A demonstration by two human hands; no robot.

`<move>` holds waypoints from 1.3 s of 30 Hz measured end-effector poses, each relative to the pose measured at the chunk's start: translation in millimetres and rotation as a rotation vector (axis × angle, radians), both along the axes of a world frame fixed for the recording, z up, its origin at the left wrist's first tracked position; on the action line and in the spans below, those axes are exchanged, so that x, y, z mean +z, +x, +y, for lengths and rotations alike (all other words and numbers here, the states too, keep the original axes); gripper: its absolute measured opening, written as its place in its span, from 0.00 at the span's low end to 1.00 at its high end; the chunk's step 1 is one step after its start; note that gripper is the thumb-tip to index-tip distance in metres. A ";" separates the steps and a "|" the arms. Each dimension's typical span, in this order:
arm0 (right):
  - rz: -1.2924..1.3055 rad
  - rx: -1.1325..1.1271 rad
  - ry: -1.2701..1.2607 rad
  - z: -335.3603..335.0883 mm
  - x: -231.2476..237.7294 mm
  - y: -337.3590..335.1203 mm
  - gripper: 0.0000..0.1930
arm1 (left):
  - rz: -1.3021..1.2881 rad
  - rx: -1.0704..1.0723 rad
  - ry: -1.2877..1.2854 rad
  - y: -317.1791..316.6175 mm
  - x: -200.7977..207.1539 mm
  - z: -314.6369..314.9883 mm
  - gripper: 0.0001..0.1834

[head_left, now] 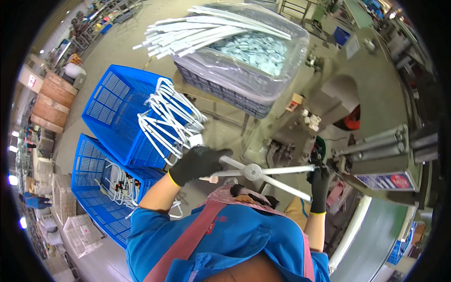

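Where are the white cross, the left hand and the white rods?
White cross [253, 172]: head view, on its round hub.
Left hand [198, 163]: head view, middle of the dark glove.
White rods [203, 32]: head view, middle of the pile.

This is a factory workshop. A bulky grey-green machine [380, 84] stands at right, bent white tubes [162, 96] crowd a blue crate [101, 105], and long white rods [197, 30] lie across a grey crate [213, 92].

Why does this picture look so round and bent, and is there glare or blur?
In the head view, the fisheye lens bends straight edges near the black rim; in that view, glare streaks the plastic liner of the grey crate, lights at far left burn out to white, and the white cross-shaped frame looks sharper than the far background.
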State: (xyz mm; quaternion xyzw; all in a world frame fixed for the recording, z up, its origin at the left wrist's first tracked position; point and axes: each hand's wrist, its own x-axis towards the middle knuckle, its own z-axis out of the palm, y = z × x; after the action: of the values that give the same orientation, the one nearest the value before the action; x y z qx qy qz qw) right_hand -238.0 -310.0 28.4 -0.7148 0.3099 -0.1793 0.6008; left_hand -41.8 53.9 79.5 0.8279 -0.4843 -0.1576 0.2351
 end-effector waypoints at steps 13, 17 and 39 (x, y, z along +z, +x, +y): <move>0.059 -0.366 -0.071 59.1 25.2 -78.1 0.12 | -0.870 0.710 0.268 317.5 23.7 -76.4 0.11; 0.056 -0.339 -0.060 77.6 30.6 -80.3 0.13 | -0.911 0.524 0.317 324.4 22.1 -78.9 0.09; -0.193 0.526 -0.445 133.5 107.3 34.8 0.16 | 1.436 0.337 -0.704 15.3 81.6 44.6 0.18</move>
State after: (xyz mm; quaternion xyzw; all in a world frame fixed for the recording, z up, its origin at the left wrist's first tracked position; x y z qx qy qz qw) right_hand -203.2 -176.5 135.7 -0.8631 0.0102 -0.1482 0.4827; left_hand -26.6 98.5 161.1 0.4645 -0.1056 -0.4507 0.7550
